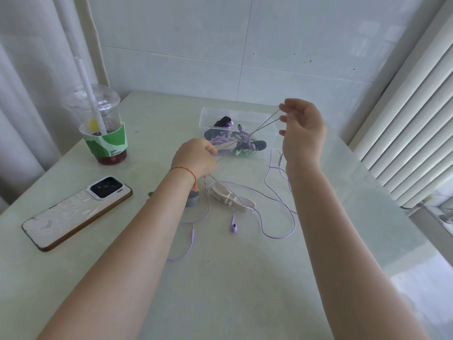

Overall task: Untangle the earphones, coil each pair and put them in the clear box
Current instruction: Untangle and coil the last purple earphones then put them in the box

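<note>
A purple earphone cable (277, 230) lies in loose loops on the table, its plug (192, 233) and one earbud (233, 226) near the middle. My left hand (196, 157) pinches the cable low, in front of the clear box (266, 123). My right hand (302, 130) is raised higher and pinches the same cable between fingertips, so a stretch runs taut between both hands. The clear box holds several coiled earphones, purple, green and black. A white winder (231, 196) lies under my left wrist.
A drink cup (103, 128) with a straw stands at the back left. A phone (78, 212) lies face down at the left. A small grey object (192, 200) sits by my left wrist. Window blinds (411, 131) line the right side, and a tiled wall stands behind.
</note>
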